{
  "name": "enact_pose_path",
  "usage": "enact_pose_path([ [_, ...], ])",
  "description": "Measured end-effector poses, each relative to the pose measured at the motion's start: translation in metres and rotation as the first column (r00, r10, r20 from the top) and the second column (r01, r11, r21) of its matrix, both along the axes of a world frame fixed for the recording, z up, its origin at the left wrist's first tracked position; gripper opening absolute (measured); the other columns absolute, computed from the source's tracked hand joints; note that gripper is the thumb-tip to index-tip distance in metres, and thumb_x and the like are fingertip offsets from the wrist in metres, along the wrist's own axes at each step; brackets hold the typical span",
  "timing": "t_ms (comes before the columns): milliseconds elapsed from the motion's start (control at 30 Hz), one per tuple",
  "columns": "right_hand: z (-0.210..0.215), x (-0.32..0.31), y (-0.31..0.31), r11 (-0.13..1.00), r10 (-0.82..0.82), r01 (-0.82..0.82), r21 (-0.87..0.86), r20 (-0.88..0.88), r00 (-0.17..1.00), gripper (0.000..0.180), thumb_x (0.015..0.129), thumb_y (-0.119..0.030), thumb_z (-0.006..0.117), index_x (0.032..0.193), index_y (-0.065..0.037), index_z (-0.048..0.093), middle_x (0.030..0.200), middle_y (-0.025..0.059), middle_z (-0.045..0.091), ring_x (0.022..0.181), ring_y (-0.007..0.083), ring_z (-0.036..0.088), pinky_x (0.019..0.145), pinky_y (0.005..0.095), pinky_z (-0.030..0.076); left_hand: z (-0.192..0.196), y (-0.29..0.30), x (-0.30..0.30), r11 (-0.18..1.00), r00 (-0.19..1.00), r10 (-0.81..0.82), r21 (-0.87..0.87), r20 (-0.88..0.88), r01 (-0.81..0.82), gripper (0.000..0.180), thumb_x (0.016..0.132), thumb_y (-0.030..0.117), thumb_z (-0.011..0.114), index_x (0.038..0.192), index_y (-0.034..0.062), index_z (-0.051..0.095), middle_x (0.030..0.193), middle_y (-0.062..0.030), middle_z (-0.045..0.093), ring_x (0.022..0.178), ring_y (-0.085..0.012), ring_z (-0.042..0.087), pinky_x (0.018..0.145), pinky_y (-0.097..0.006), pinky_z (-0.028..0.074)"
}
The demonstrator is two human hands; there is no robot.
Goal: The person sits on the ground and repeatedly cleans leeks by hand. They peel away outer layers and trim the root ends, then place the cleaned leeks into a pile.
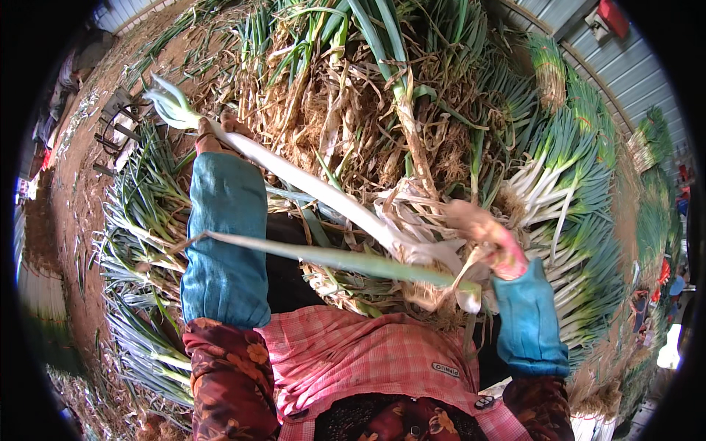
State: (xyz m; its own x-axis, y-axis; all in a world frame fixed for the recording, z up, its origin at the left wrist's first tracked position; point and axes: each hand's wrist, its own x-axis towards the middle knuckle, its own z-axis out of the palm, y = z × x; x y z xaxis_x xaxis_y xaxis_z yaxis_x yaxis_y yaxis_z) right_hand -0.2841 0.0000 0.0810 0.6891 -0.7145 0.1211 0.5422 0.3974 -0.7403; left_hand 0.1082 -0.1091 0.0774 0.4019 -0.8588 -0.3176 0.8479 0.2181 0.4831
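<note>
Nearest: pink checked apron [353, 342] over the lap, cloth spread, probably against dirt. Teal sleeve covers [224, 246] on both forearms, likely for the same reason.

Stalk [316, 184] crosses in front of the body on a slant: leafy green top far left, white base nearer and right. Left hand [218, 136] has its fingers wrapped round it just below the leaves, which seems to steady it and leave the base free.

Right hand [485, 235] is at the base end, beside loose husks [423, 250]. Blurred; cannot tell whether its fingers grip or are loose. A long green leaf [331, 259] lies across below the stalk, its right end near that hand.

Far: rough heap [309, 110], dry skins and roots showing, within reach. Right: white-based row [566, 206], bases inward, green tips outward, presumably aligned for neatness. Left: leafy pile [143, 220], more tangled.
</note>
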Motion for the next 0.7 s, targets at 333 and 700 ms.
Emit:
enact_pose_path([
  [333,0.058,0.027,0.066,0.953,0.022,-0.269,-0.139,-0.853,0.521,0.026,0.084,-0.014,0.040,0.106,0.000,0.042,0.071,0.0003,0.041,0.061,0.0074,0.039,0.055,0.0178,0.034,-0.055,-0.015,0.057,0.996,0.989,0.085,0.049,-0.120,-0.079,0.029,0.082,0.030,0.038,0.073,0.0034,0.043,0.056,-0.0039,0.044,0.046,-0.0146,0.043,0.040,-0.028,0.038],
  [700,0.102,-0.094,0.114,0.939,0.009,-0.342,0.021,-0.999,-0.037,0.045,0.070,-0.023,0.056,0.110,-0.006,0.044,0.104,0.0158,0.045,0.084,0.0252,0.048,0.073,0.0322,0.039,-0.077,0.026,0.140,0.990,0.942,0.112,0.041,0.315,-0.132,0.031,0.079,0.036,0.036,0.065,0.0106,0.045,0.057,-0.0018,0.045,0.050,-0.0163,0.045,0.043,-0.031,0.040],
])
